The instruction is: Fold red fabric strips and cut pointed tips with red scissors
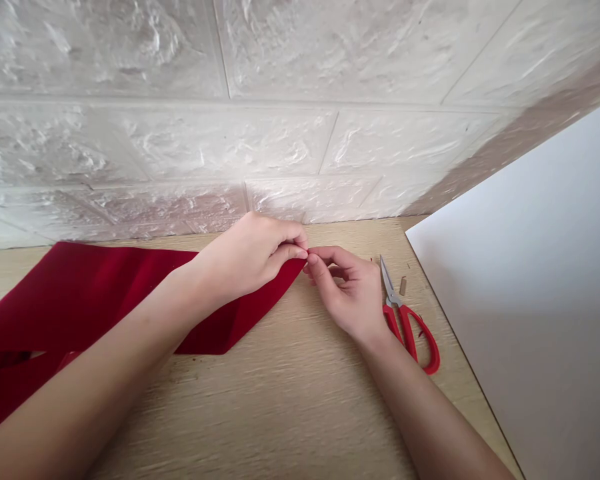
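Observation:
A wide strip of dark red fabric (pixel 110 280) runs in from the left and narrows to a point near the middle. At that tip my left hand (pixel 253 257) pinches the cloth between thumb and fingers. My right hand (pixel 347 287) meets it there, its thumb and forefinger closed on the same tip. Whatever small detail lies between the fingertips is hidden. Part of the fabric passes behind my left forearm. Red-handled scissors (pixel 410 327) lie just right of my right hand, blades pointing away from me.
Pale wood-look tabletop (pixel 260 413) lies under everything. A white brick-pattern wall (pixel 280 140) rises behind it. At the right stands a large white panel (pixel 535 287). A small brown scrap (pixel 403 286) lies beside the scissors.

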`<move>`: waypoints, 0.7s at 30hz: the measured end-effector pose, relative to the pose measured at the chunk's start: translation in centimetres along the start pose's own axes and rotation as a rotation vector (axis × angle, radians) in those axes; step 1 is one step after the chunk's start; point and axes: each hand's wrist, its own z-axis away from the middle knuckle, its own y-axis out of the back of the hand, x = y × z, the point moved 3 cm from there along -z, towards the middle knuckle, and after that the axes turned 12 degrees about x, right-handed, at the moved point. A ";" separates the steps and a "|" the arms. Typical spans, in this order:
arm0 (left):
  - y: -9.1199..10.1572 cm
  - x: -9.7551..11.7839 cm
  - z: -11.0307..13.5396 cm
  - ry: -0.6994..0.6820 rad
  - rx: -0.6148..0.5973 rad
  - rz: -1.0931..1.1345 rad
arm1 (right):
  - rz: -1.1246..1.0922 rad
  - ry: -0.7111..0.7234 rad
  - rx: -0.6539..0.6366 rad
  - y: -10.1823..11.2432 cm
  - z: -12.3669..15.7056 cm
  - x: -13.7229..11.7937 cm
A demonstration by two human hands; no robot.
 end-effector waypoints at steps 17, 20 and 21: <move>-0.2 0.0 0.0 0.032 -0.036 0.020 | 0.020 -0.048 -0.061 -0.2 0.0 -0.1; -0.2 -0.4 0.0 0.144 -0.087 0.026 | 0.028 -0.105 -0.098 -0.2 0.0 -0.1; -0.1 -0.6 0.1 0.180 -0.110 0.039 | 0.025 -0.128 -0.101 -0.3 0.0 -0.1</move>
